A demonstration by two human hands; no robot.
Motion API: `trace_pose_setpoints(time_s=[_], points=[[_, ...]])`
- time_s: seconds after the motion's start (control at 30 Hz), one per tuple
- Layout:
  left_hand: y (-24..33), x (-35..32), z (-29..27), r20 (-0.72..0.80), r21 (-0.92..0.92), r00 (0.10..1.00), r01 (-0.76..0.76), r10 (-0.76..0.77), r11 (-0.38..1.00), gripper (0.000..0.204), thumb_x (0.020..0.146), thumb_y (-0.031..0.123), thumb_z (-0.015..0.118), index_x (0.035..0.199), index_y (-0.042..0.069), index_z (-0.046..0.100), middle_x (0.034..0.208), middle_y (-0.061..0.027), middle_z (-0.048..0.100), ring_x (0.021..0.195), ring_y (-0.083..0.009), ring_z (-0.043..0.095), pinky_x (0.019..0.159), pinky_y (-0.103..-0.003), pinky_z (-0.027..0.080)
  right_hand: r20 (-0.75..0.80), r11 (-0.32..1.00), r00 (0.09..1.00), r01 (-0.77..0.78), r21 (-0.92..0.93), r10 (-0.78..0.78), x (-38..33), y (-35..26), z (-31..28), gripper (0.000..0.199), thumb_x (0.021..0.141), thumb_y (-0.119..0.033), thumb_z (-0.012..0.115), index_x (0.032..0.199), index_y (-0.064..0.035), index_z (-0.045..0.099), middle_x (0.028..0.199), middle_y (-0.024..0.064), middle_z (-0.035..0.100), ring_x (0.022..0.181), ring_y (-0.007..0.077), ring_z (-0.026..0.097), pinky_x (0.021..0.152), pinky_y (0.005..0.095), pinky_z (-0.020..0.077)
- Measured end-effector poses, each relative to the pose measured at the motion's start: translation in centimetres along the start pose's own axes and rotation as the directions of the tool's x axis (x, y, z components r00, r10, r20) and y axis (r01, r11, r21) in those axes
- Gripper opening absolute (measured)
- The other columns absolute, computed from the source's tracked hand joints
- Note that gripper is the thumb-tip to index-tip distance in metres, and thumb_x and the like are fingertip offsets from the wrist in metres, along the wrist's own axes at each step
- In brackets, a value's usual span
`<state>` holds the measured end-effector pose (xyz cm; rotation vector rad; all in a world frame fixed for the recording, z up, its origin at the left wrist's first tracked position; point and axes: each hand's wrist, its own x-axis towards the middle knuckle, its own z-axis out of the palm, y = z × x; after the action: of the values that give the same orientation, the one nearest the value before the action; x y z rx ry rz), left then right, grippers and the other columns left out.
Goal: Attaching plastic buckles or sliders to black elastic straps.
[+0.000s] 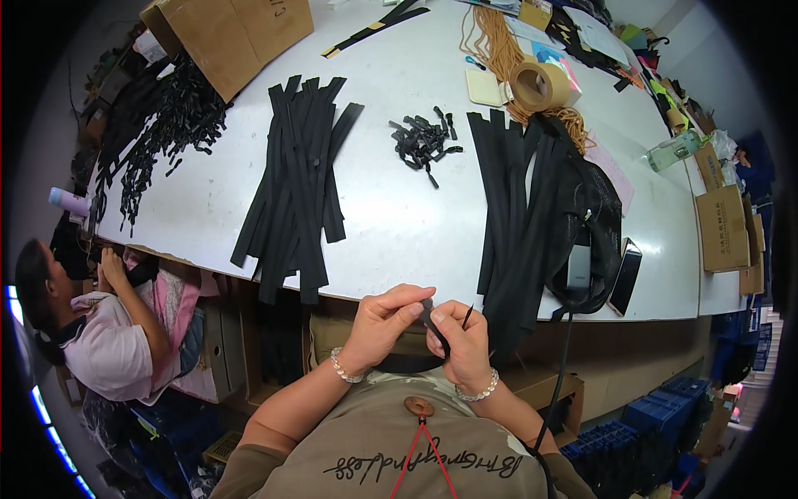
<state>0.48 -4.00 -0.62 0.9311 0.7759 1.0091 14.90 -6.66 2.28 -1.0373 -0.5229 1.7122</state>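
Between the person's chest [366, 428] and the desk [382, 241], a black strip [429, 318] is pinched in the grip of the left hand [378, 326] and of the right hand [465, 339]. Beyond, small black pieces [420, 141] lie heaped between two bundles of dark bands [303, 183].

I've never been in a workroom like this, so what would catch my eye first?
Probably the left bundle and right bundle of long black strips on the white table, with a heap of small black pieces between them. By the near edge, the left hand and right hand pinch a dark strip.
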Motion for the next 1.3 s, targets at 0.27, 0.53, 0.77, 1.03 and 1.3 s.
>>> trace_pose_setpoints(time_s=[0.27,0.53,0.77,1.03,1.3], points=[[0.2,-0.1,0.4,-0.020,0.123,0.994,-0.106,0.109,0.987,0.025,0.086,-0.002,0.055,0.109,0.001,0.063,0.097,-0.0060,0.061,0.088,-0.0101,0.055,0.076,-0.021,0.045,-0.021,0.999,0.999,-0.031,0.022,0.031,-0.2,-0.1,0.1,0.016,0.089,-0.009,0.053,0.074,-0.0022,0.054,0.055,-0.0011,0.049,0.045,0.0044,0.040,0.041,0.0190,0.0298],[0.1,-0.4,0.4,0.001,0.187,0.980,-0.197,0.200,0.963,0.025,0.084,-0.005,0.056,0.107,0.002,0.065,0.098,-0.0066,0.060,0.085,-0.0109,0.056,0.072,-0.020,0.046,-0.023,0.998,0.999,-0.029,0.050,0.030,-0.4,-0.1,0.4,0.015,0.089,-0.010,0.054,0.077,-0.0019,0.055,0.056,-0.0014,0.049,0.045,0.0043,0.040,0.041,0.0189,0.0299],[1.3,-0.3,1.2,-0.012,0.268,0.977,-0.201,0.212,0.942,0.026,0.086,0.000,0.055,0.111,0.002,0.062,0.109,-0.0077,0.056,0.096,-0.0115,0.053,0.080,-0.023,0.044,-0.111,0.968,0.979,0.143,-0.204,-0.168,0.0,0.6,0.3,0.014,0.090,-0.009,0.054,0.079,-0.0013,0.055,0.059,-0.0003,0.051,0.047,0.0047,0.043,0.043,0.0189,0.0328],[1.4,-0.4,1.5,-0.102,0.039,0.990,0.106,-0.102,0.994,0.028,0.090,0.012,0.055,0.115,0.001,0.059,0.092,-0.0047,0.058,0.083,-0.0092,0.052,0.078,-0.022,0.043,0.003,0.741,0.898,0.364,-0.565,-0.439,0.4,0.3,0.6,0.007,0.085,-0.005,0.061,0.083,-0.0001,0.056,0.064,-0.0014,0.054,0.055,0.0019,0.046,0.049,0.0173,0.0364],[1.4,0.1,0.5,-0.189,-0.277,0.930,0.256,-0.314,0.926,0.024,0.091,0.016,0.055,0.110,0.002,0.061,0.084,-0.0038,0.063,0.072,-0.0087,0.059,0.064,-0.020,0.049,0.209,0.750,0.919,0.393,-0.532,-0.334,0.4,-1.3,-0.5,0.015,0.079,0.001,0.066,0.093,0.0020,0.061,0.082,0.0046,0.062,0.073,0.0070,0.058,0.064,0.0192,0.0467]])
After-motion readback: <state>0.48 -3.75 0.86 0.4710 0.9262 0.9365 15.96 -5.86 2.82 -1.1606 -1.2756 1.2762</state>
